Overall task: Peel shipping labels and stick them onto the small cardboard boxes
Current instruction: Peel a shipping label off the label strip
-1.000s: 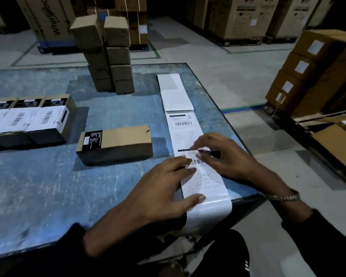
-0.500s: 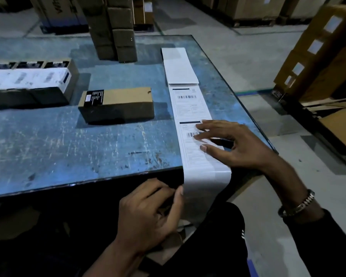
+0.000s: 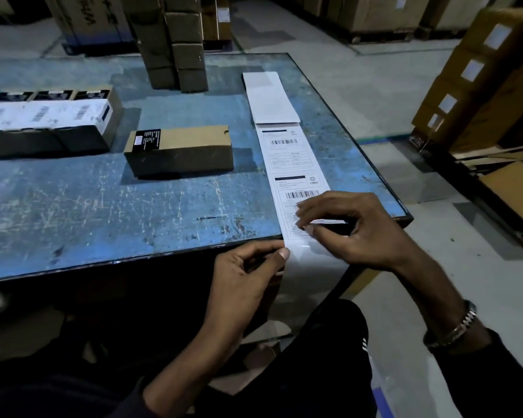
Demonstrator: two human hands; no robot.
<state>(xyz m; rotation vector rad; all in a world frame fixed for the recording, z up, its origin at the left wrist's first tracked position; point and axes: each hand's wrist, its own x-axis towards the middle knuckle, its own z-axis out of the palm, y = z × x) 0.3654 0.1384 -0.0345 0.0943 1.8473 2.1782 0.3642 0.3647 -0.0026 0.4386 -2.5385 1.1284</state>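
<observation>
Scratched blue tabletop (image 3: pixel 73 212); left hand (image 3: pixel 245 276) pinches glossy label strip (image 3: pixel 296 188), right hand (image 3: pixel 354 227) pinches label corner

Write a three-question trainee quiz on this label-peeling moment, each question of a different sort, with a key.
1. True or false: the unlabelled box nearest the label strip already carries a white shipping label.
2. Which hand pinches the strip's edge at the table front? A) left hand B) right hand C) neither
3. Fill in: the labelled boxes sit at the table's ____ side as seen from the head camera.

Key: 1 false, it shows only a small black sticker. 2 A; the right hand works at the near label's lower part. 3 left.
</observation>
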